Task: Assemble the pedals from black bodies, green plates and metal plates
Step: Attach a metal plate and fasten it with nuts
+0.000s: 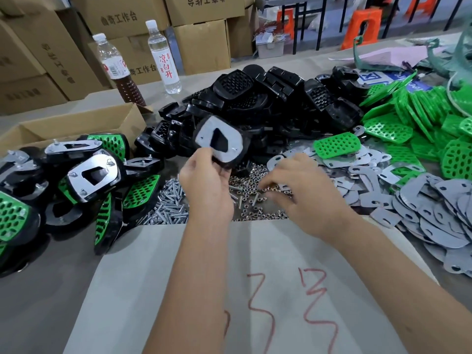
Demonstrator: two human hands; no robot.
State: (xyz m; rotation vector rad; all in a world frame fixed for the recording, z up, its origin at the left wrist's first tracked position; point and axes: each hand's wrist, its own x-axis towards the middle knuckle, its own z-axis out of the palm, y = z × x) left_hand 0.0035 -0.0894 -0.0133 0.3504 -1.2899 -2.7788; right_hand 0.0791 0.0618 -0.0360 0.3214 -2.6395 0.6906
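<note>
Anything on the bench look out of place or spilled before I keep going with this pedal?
Nothing looks damaged. The nuts and screws lie loose in heaps on the table, not in a container, and a few screws have strayed among the nuts. The left hand holds the pedal, metal plate up; the right hand reaches into the nuts.

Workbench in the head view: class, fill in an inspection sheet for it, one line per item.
Surface: grey table, paper sheet with red marks.
Job's things: black bodies piled; green plates, metal plates at right; finished pedals at left.
Clutter: screws, nuts, two bottles.
Grippers: left hand holds a pedal; right hand over the nuts.
Cables: nothing seen.
Surroundings: cardboard boxes, orange stools.
</note>
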